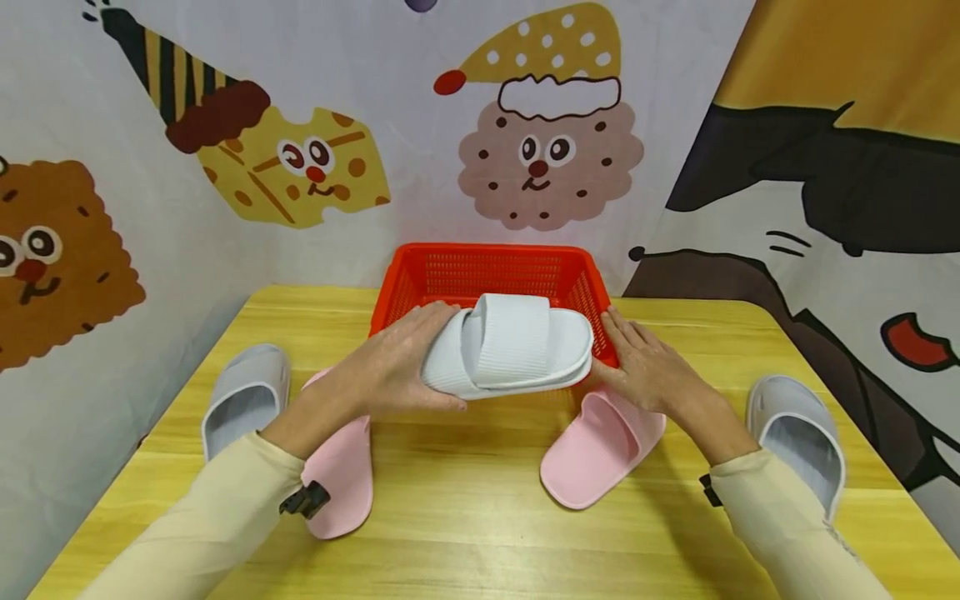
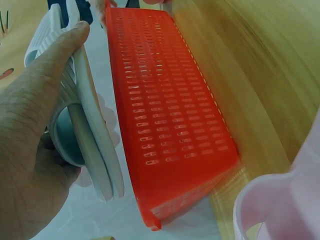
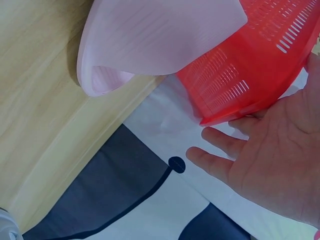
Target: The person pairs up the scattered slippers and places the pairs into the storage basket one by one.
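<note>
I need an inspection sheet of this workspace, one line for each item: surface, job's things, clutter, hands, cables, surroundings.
Surface: yellow wooden table, bare in the middle.
Job's things: stacked white slippers held over the front rim of the red basket.
Clutter: two pink slippers and two grey slippers lying on the table.
Hands: left hand grips the white slippers at one end; right hand is open, with straight fingers at the other end.
Cables: nothing seen.
Surroundings: cartoon cloth backdrop on three sides.
</note>
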Demonstrator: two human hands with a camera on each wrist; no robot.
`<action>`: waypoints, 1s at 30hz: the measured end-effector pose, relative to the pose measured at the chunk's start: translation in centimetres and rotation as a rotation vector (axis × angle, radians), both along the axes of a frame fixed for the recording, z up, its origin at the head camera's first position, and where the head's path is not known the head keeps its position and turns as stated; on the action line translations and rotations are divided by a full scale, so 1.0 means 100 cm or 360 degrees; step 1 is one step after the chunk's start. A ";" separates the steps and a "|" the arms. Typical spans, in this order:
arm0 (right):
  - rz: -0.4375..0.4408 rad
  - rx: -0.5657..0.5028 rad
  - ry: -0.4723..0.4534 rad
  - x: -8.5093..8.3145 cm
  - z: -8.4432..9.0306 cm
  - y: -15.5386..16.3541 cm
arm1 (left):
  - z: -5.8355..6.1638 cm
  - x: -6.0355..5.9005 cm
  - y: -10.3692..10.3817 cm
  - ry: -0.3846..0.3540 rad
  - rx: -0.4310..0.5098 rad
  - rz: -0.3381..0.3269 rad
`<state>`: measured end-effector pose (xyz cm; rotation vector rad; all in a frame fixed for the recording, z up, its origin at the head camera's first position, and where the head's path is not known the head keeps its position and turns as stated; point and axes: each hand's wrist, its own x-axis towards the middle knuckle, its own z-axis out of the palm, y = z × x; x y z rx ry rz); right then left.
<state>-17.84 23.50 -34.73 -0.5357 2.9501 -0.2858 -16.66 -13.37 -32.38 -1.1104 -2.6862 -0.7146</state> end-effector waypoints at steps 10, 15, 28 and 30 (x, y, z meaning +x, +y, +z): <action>-0.0031 0.0014 -0.0033 -0.001 0.002 0.000 | 0.005 -0.013 0.004 0.0023 0.0009 0.0032; -0.0042 0.0003 -0.0037 -0.002 0.001 -0.001 | 0.007 -0.020 0.006 0.0047 0.0020 0.0063; -0.0061 0.0012 0.0022 -0.003 -0.003 -0.002 | 0.004 -0.041 0.008 0.0004 0.0021 0.0136; -0.0070 0.0015 0.0012 -0.003 -0.004 -0.002 | 0.002 -0.044 0.008 -0.0021 0.0022 0.0147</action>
